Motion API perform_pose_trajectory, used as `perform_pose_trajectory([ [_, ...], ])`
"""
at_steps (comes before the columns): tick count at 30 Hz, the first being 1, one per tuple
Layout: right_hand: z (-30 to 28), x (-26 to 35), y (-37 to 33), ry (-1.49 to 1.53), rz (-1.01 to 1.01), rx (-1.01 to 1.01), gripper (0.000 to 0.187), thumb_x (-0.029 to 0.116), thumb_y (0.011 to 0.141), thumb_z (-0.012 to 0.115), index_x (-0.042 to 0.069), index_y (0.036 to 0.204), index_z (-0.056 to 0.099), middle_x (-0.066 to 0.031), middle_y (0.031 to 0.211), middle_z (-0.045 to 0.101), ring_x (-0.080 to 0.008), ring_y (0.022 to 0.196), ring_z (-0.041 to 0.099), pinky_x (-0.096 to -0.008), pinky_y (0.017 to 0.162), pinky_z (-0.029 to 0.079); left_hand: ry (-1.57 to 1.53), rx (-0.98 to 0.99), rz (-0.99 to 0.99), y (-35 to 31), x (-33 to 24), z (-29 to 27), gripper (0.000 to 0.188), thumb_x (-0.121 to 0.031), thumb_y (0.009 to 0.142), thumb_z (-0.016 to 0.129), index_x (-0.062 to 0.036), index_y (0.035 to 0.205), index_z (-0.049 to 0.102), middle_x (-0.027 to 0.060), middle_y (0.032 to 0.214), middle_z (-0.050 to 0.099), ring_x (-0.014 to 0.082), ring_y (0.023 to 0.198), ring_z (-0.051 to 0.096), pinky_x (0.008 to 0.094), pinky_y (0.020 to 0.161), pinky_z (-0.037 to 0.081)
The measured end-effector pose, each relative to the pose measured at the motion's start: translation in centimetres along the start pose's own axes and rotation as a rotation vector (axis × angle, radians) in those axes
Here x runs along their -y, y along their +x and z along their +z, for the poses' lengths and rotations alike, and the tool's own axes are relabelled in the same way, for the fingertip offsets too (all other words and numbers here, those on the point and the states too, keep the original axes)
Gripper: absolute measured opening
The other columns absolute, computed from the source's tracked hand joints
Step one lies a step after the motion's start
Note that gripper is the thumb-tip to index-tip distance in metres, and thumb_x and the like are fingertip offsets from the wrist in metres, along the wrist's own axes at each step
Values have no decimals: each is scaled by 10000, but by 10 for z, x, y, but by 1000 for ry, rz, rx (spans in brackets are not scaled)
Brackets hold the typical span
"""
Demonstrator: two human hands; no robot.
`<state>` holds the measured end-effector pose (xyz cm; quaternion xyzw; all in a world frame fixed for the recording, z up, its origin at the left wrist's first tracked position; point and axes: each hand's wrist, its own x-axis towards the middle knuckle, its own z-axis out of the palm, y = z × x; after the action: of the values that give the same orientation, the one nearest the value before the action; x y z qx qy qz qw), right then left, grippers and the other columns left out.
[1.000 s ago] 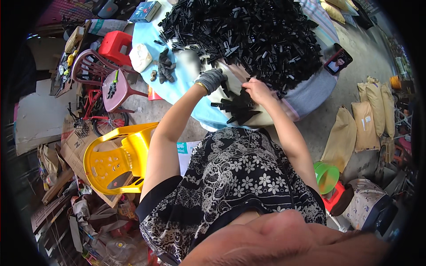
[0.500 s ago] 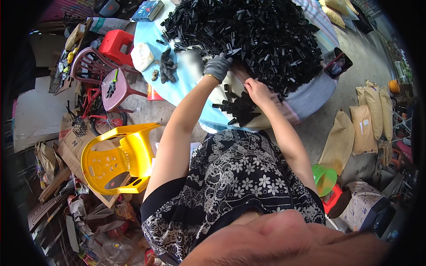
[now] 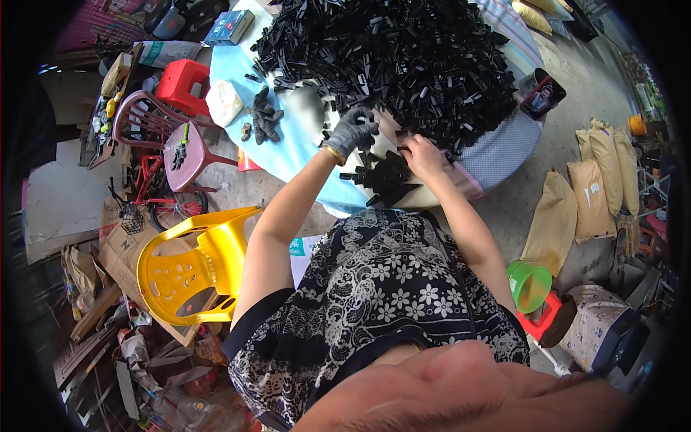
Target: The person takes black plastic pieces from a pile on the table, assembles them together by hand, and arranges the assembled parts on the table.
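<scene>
A big heap of small black plastic pieces (image 3: 403, 57) covers much of the cloth-covered table (image 3: 288, 162). My left hand (image 3: 353, 129), in a grey glove, is at the heap's near edge with curled fingers. Whatever it grips is too small to make out. To its right, my bare right hand (image 3: 426, 155) pinches a small dark piece, seemingly one of the black plastic ones. A smaller group of black pieces (image 3: 385, 180) lies between my hands and the table's near edge.
A dark glove (image 3: 264, 115), a white bag (image 3: 224, 103) and a blue box (image 3: 230, 27) lie on the table's left. A phone (image 3: 541, 95) stands at its right edge. A yellow chair (image 3: 169, 277) is at lower left; filled sacks (image 3: 590, 198) and a green bucket (image 3: 531, 284) are right.
My left hand has drawn back from the heap toward me, its fingers now curled. My right hand has shifted slightly nearer to me. The whole view has tilted a little.
</scene>
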<state>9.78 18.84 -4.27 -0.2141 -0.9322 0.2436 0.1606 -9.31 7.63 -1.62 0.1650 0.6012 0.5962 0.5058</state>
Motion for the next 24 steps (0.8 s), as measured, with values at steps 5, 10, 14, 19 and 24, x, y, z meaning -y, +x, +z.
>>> perform_pose_trajectory([
  [5, 5, 7, 8, 401, 116, -70, 144, 72, 732, 659, 38, 866, 618, -85, 757, 597, -210, 632, 570, -290, 586, 461, -97, 93, -124, -16, 21, 12, 245, -220, 841, 625, -83, 1023, 538, 37, 748, 612, 126, 542, 582, 255, 473, 484],
  [10, 8, 8, 7, 611, 237, -46, 135, 56, 719, 625, 38, 853, 618, -109, 746, 617, -261, 652, 600, -329, 588, 464, 345, 54, 48, -17, 24, 19, 204, -199, 845, 599, -66, 995, 562, 59, 736, 612, 160, 552, 594, 275, 506, 482],
  [14, 5, 2, 11, 407, 145, -72, 138, 60, 711, 643, 40, 846, 625, -97, 763, 616, -267, 681, 604, -340, 616, 473, 1126, 158, 413, -18, 13, 20, 234, -183, 768, 646, -54, 961, 612, 132, 794, 608, 252, 638, 614, 363, 579, 491],
  [19, 6, -8, 4, 45, 42, -37, 165, 113, 697, 687, 72, 854, 654, -73, 853, 598, -289, 812, 590, -371, 717, 470, 1540, 161, 380, -19, 2, 24, 239, -274, 829, 533, -101, 982, 594, 150, 816, 613, 332, 755, 608, 441, 637, 469],
  [24, 3, -2, 3, 59, 58, -21, 151, 113, 702, 685, 70, 843, 650, -74, 856, 589, -281, 837, 583, -374, 734, 464, 1564, 221, 430, -17, 3, 30, 214, -266, 817, 536, -111, 953, 594, 133, 801, 621, 314, 750, 615, 428, 634, 478],
])
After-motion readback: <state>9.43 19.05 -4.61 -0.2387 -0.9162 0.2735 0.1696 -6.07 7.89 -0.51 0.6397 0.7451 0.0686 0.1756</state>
